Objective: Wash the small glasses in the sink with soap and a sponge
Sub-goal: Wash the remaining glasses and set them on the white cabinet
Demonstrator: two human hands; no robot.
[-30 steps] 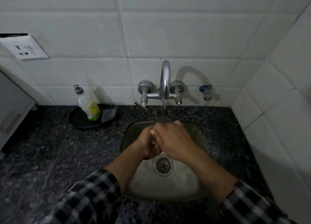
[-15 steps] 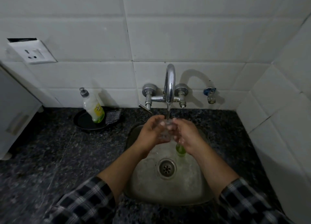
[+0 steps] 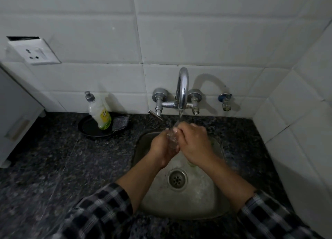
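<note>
Now the small glass point(image 3: 172, 140) is gripped in the left hand point(image 3: 161, 147) under the faucet point(image 3: 182, 88) stream, with the right hand point(image 3: 195, 145) curled over its rim. Wet, likely soapy, it could be let slip and be chipped against the steel sink point(image 3: 203, 199) below both hands.

Left hand point(image 3: 161, 147) and right hand point(image 3: 195, 145), both gripping the small glass point(image 3: 172, 140), block the back of the sink point(image 3: 197, 202) under the tap spout point(image 3: 182, 88). Basin front around the drain point(image 3: 177, 179) is open. Left counter point(image 3: 71, 167) passable up to dish point(image 3: 89, 129) with soap bottle point(image 3: 99, 113), sponge point(image 3: 121, 122). Tiled wall point(image 3: 296, 131) hems the right.
</note>
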